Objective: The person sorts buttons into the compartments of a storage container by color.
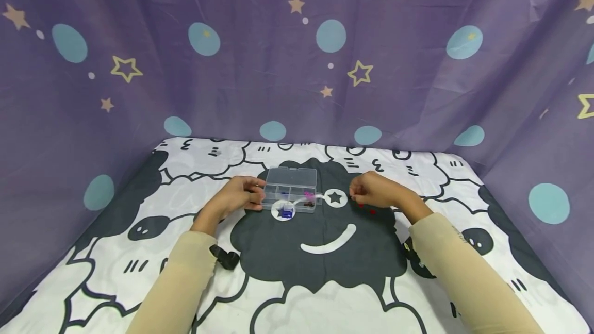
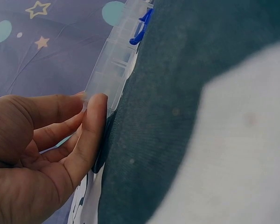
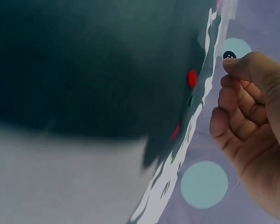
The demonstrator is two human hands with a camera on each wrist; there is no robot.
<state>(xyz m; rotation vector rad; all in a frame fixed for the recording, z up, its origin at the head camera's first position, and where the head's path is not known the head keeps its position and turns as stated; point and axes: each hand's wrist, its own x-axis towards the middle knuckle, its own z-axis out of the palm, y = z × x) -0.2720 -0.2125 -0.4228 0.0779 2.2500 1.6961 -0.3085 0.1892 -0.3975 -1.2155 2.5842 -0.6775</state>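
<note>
Apparently the work is partway: a clear compartment box [image 1: 303, 210] stands on the tabletop [image 1: 325, 272], toward its far edge, with its lid [image 1: 292, 176] open. Pink pieces [image 1: 309, 195] lie in one compartment; a blue piece [image 1: 287, 214] shows at the front wall, whether inside or just outside cannot be told. The left hand [image 1: 234, 195] grips the box's left end; the right hand [image 1: 376, 189] pinches a dark button [image 3: 229, 54]. This button and the red pieces [image 1: 373, 212] near the right hand seem left to do. Open tabletop extends frontward, its near edge out of view; a purple curtain [image 1: 260, 92] bounds the far edge.
</note>
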